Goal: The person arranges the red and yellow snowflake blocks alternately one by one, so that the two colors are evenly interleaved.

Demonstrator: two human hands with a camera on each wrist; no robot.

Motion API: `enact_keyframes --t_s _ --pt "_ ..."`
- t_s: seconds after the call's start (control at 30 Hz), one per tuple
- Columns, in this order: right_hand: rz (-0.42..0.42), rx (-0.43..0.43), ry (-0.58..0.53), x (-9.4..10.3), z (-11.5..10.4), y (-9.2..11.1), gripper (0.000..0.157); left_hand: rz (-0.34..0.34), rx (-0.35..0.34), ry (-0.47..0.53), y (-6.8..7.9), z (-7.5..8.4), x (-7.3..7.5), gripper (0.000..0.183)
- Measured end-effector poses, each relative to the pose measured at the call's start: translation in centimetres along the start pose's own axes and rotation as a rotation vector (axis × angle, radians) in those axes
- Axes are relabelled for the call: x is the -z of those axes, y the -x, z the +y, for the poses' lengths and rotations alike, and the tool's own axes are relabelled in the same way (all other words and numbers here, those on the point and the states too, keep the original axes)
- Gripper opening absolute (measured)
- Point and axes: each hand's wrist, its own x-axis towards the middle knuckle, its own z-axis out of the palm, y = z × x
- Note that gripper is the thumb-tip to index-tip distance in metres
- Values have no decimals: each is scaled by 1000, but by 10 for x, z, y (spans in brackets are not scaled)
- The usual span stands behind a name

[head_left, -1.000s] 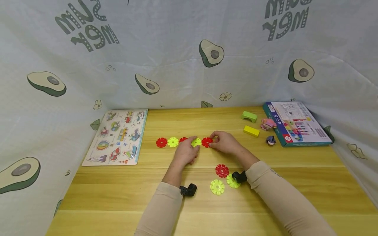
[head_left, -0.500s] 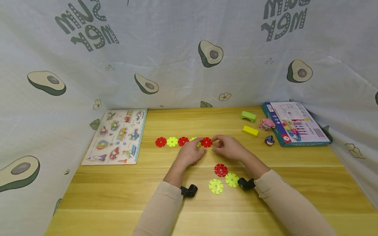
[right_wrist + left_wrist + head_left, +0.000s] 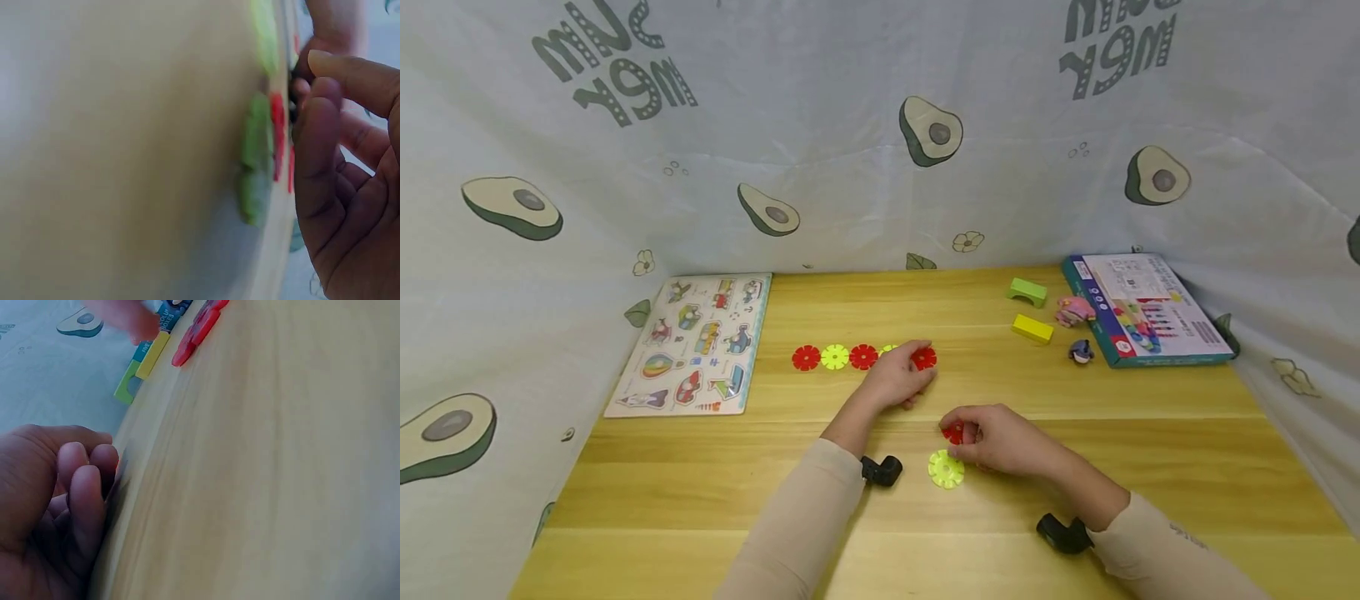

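A row of flat, notched flower-shaped plastic discs lies on the table, alternating red and yellow. My left hand (image 3: 898, 375) is at the row's right end, its thumb and forefinger curled about the edges of the last red disc (image 3: 927, 359). It partly covers the yellow disc (image 3: 889, 347) beside that. Nearer to me, my right hand (image 3: 1000, 439) reaches over the loose discs with thumb and forefinger apart, holding nothing. A loose red disc (image 3: 952, 432) shows between those fingers; a yellow disc (image 3: 946, 469) lies just in front. In the right wrist view a greenish disc (image 3: 251, 162) lies beside the fingers.
At the left lies a picture puzzle board (image 3: 692, 346). Toward the back right are a green arch block (image 3: 1027, 292), a yellow block (image 3: 1032, 328), a pink toy figure (image 3: 1075, 311), a small dark toy figure (image 3: 1081, 352) and a boxed set (image 3: 1150, 310). A printed curtain (image 3: 850, 167) hangs behind.
My right hand has left the row's end and come back toward me, over the loose discs. My left hand has shifted right, from the yellow disc to the last red disc.
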Motion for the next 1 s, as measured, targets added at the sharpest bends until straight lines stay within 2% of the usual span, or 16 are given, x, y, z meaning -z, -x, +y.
enact_keyframes --t_s 0.1,0.3,0.7,0.83,1.0 --pt "-24 22 25 -8 0 7 34 4 29 19 -1 -2 -1 57" --pt "-47 34 89 -17 1 14 41 8 37 18 -2 -3 -2 54" --pt "-23 25 149 -19 -3 14 39 47 82 16 -7 -3 -5 50" --pt "7 29 173 -19 -5 13 37 53 82 26 -8 -4 -6 49" --pt "96 -23 166 -20 -8 13 33 55 77 26 -5 -3 -5 49"
